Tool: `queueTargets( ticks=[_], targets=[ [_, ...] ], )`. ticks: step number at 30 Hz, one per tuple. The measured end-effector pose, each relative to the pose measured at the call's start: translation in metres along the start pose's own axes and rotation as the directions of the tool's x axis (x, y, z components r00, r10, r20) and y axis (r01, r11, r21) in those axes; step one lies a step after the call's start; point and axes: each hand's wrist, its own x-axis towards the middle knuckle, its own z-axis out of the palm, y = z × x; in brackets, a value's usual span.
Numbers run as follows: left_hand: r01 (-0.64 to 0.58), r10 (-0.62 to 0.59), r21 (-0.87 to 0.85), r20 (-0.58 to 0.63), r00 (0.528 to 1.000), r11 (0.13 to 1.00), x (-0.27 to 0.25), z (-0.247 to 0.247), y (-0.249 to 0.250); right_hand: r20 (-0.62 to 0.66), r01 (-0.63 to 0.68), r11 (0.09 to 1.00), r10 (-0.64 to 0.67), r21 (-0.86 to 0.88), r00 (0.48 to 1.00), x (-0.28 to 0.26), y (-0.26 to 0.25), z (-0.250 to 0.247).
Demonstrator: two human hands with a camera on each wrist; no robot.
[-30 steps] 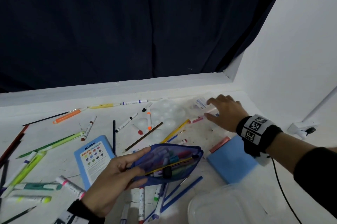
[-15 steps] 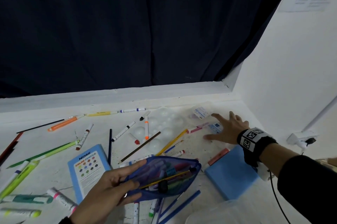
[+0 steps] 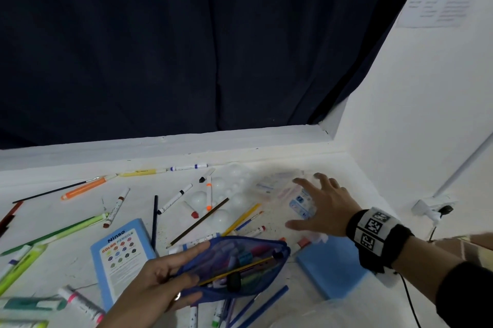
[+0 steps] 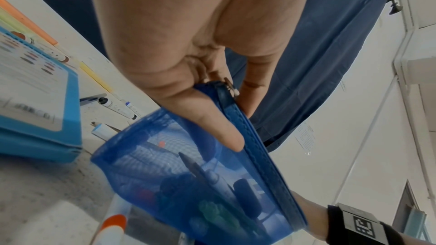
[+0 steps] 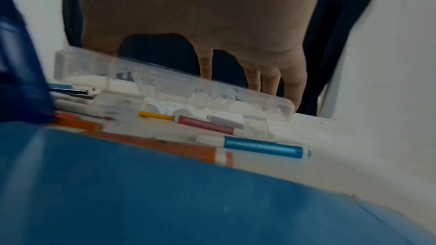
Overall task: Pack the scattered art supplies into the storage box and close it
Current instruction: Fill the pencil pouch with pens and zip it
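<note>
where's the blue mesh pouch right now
In the head view the blue mesh pouch sits low and centre, gripped at its open end by the left hand, between the Ninso pencil box and the blue pad.

A black wristband (image 3: 378,238) with a white-grey panel of black square-code markings wraps the person's right wrist above a black sleeve (image 3: 465,298). A thin black cable (image 3: 410,301) trails beneath. The left wrist shows a dark cuff (image 3: 177,296) only at its edge.
</note>
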Motion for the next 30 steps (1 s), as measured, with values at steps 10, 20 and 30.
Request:
queueTargets(
  ticks=[10, 20, 30],
  targets=[
    [-0.001, 0.001, 0.011, 0.013, 1.000, 1.000, 0.000, 0.001, -0.002, 0.155, 0.146, 0.985, -0.130, -0.094, 0.979, -0.022, -0.005, 0.011],
    [-0.138, 0.134, 0.195, 0.030, 0.990, 0.971, -0.019, -0.001, -0.003, -0.069, 0.373, 0.905, -0.394, -0.207, 0.917, -0.085, -0.065, -0.033],
    [-0.205, 0.217, 0.160, -0.064, 0.974, 0.966, -0.082, -0.018, -0.013, -0.246, 0.638, 0.767, -0.633, -0.068, 0.734, -0.160, -0.174, -0.036]
  ],
)
